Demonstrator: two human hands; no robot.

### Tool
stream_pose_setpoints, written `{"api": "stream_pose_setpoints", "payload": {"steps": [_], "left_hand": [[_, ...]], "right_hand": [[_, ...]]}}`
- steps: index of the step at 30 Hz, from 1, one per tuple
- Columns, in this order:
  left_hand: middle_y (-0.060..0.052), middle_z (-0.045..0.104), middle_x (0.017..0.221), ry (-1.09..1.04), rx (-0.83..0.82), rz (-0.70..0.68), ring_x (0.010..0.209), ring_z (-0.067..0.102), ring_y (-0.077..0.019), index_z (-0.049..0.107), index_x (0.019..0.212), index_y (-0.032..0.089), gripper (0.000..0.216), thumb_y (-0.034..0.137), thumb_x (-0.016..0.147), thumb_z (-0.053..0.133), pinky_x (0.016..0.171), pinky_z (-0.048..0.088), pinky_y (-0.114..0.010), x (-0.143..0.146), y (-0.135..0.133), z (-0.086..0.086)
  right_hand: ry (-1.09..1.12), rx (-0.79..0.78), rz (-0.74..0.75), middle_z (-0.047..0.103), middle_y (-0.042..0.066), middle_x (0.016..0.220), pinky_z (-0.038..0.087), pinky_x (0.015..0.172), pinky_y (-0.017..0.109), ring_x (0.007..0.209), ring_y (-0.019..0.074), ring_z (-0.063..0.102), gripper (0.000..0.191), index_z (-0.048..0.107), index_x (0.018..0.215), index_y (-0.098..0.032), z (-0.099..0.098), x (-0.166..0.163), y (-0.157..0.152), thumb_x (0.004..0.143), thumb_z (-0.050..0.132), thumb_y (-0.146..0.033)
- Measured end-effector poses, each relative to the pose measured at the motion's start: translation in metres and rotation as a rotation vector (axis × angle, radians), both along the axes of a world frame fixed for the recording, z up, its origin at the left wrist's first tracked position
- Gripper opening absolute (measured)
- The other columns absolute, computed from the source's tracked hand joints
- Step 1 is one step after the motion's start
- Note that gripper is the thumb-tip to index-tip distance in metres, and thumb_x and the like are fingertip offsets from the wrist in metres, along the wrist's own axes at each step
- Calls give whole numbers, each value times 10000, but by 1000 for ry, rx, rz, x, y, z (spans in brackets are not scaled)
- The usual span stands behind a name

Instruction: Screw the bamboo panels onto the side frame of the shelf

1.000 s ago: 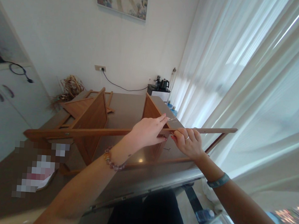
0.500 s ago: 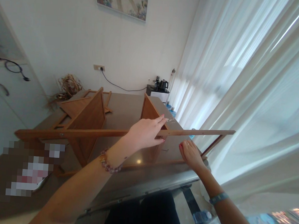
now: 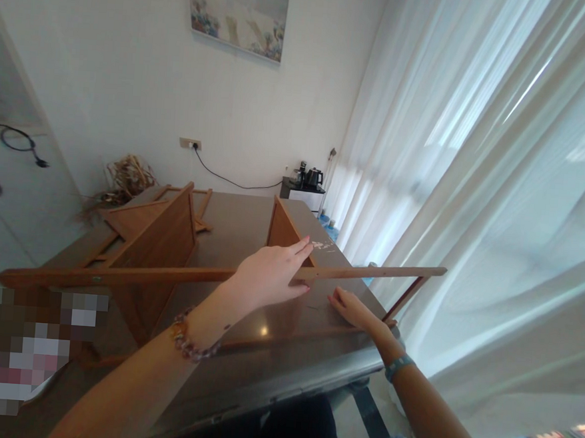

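Wooden rail (image 3: pixel 168 276): my left hand (image 3: pixel 268 276) lies over it, fingers extended, grip apparently loose. My right hand (image 3: pixel 351 308) rests flat, spread, on the desk (image 3: pixel 252 226).

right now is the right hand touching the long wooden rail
Apart. The head view shows the right hand lying low on the table, with a plain gap up to the long wooden rail. Only the left hand rests on that rail.

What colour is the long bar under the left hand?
Warm reddish-brown wood. The wooden rail under the left hand shows best in the head view.
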State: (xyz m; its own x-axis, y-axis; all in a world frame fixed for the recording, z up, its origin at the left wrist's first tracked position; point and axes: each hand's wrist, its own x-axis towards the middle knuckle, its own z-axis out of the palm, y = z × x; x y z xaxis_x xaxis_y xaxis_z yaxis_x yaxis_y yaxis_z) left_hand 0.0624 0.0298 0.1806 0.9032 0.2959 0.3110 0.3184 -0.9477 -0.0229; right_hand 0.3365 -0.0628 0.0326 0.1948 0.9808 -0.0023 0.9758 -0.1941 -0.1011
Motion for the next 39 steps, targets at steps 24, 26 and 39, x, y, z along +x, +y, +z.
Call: {"api": "stream_pose_setpoints", "payload": {"steps": [24, 26, 39], "left_hand": [[-111, 469, 1424, -69, 14, -33, 1107, 605, -273, 258, 1465, 150, 787, 452, 812, 578, 829, 520, -364, 0, -2, -1], [-113, 486, 1407, -57, 7, -38, 1103, 605, -281, 241, 1469, 142, 809, 455, 806, 582, 826, 521, -372, 0, -1, -1], [-128, 245, 1544, -67, -22, -104, 1335, 390, -242, 26, 1496, 148, 882, 439, 844, 543, 1003, 403, -324, -2, 0, 4]], "right_hand": [[-160, -346, 18, 692, 138, 857, 482, 692, 313, 755, 192, 644, 430, 684, 857, -82, 207, -126, 123, 868, 524, -480], [-188, -327, 31, 673, 107, 961, 498, 763, 328, 839, 171, 632, 340, 654, 954, -105, 202, -122, 123, 893, 532, -416], [-174, -119, 126, 668, 72, 952, 513, 774, 343, 837, 155, 625, 298, 640, 1010, -144, 204, -92, 127, 888, 555, -402]]}}
